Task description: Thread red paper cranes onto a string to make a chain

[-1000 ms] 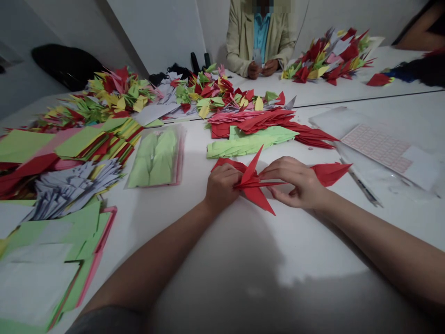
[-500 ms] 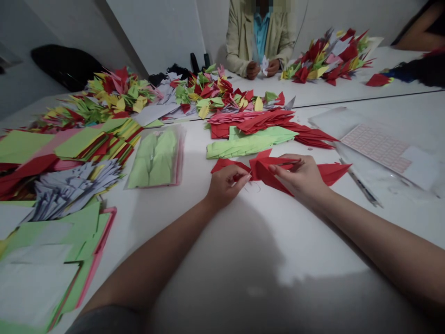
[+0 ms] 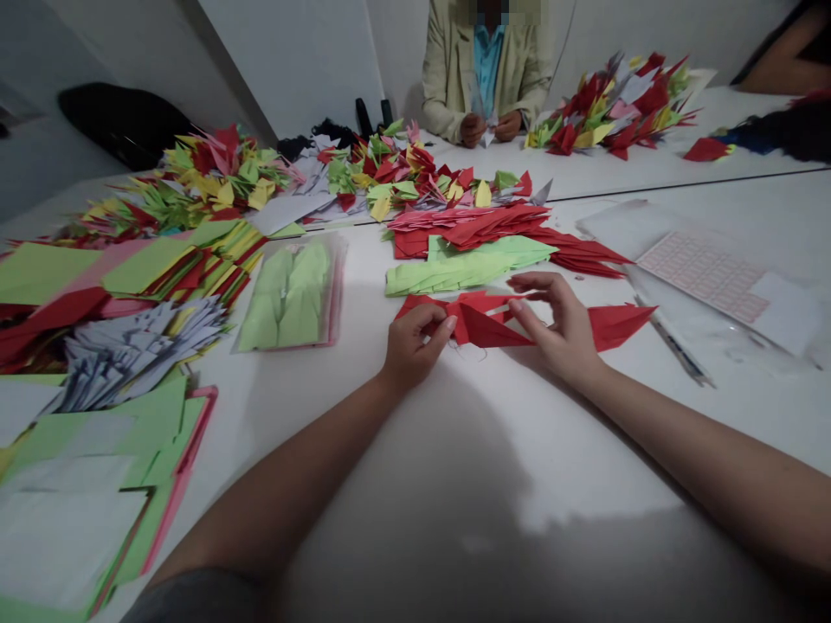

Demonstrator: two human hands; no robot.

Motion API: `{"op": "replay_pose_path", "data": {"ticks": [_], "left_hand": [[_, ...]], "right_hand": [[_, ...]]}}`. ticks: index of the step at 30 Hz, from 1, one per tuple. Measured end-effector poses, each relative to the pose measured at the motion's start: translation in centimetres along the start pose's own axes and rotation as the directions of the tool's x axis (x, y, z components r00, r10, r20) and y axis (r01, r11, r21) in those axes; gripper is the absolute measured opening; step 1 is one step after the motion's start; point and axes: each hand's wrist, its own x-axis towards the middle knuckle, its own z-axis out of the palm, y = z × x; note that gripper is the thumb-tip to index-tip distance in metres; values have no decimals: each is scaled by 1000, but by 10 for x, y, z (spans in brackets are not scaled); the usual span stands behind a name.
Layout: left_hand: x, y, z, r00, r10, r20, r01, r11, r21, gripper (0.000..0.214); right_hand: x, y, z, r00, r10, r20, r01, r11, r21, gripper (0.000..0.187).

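Note:
A red folded paper piece with pointed ends (image 3: 490,329) is held low over the white table, its left part pinched between the thumb and fingers of my left hand (image 3: 415,342). My right hand (image 3: 563,333) is at its other end, thumb and fingers spread apart around the points, not visibly gripping. More red folded paper (image 3: 620,325) lies on the table behind my right wrist. Just beyond my hands are a fanned row of green folded papers (image 3: 460,272) and a stack of red ones (image 3: 497,229). A thin thread-like loop shows below the held piece.
Left, a clear packet of green papers (image 3: 289,294), white folded strips (image 3: 139,350) and coloured sheets (image 3: 162,424). Right, a pen (image 3: 681,346) and a printed sheet (image 3: 701,275). Heaps of folded paper (image 3: 214,177) line the back, where a person (image 3: 447,78) handles white paper.
The red folded piece has shifted left and turned flatter. My left hand moved slightly left with it. My right fingers have spread and loosened from its right end.

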Motion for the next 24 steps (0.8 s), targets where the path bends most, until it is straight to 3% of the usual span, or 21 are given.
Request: {"op": "replay_pose_path", "data": {"ticks": [3,6,9,15,20,24], "left_hand": [[-1,3,1,989,101,-109,-86,988,132,18],[-3,7,4,965,226,-131,-188,949,254,15],[-7,8,6,960,263,-98,-228,934,276,9],[-14,2,8,960,280,-13,-266,923,277,1],[-14,7,6,891,445,86,-433,779,453,17],[-15,14,4,827,534,179,-541,666,514,22]], "right_hand": [[-2,-5,-3,975,-211,-74,199,969,-145,19],[-6,-9,-3,938,-344,44,346,924,-160,16],[-9,-10,-1,895,-427,130,446,866,-224,14],[-9,-10,-1,855,-486,184,519,791,-325,16],[-12,-18,1,831,-486,272,556,745,-368,13],[-16,-23,4,832,-485,269,554,748,-365,11]]}}
